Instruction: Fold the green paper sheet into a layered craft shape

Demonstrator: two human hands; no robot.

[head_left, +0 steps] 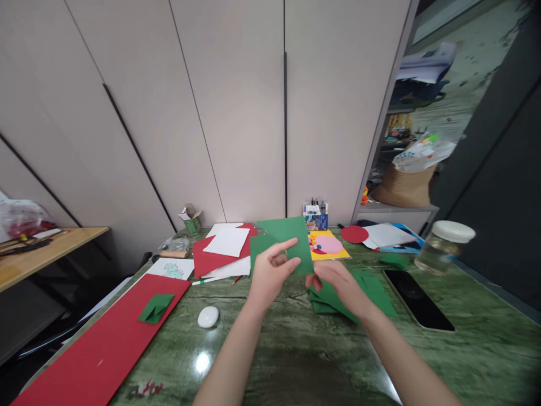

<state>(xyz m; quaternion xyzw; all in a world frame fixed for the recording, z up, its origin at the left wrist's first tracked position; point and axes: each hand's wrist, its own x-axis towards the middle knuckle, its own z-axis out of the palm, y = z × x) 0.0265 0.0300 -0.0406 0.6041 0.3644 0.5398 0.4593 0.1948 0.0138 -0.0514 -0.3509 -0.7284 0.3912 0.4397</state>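
A sheet of green paper [285,228] is held up above the table, with a cut or folded edge at its upper left. My left hand [273,270] grips it from the near side, thumb and index finger lying across its face. At the sheet's lower right corner, my right hand [338,282] has its fingers closed on the edge; part of that grip is hidden. Beneath my right hand lies a loose stack of green paper [376,293]. A small folded green piece [156,308] rests on a long red sheet [105,338] to the left.
A white rounded object [208,317] sits left of my forearms. On the right are a black phone [418,299] and a lidded jar [443,248]. Behind are red card [203,256], white paper [228,241], a pink disc [330,245] and a marker box [316,217].
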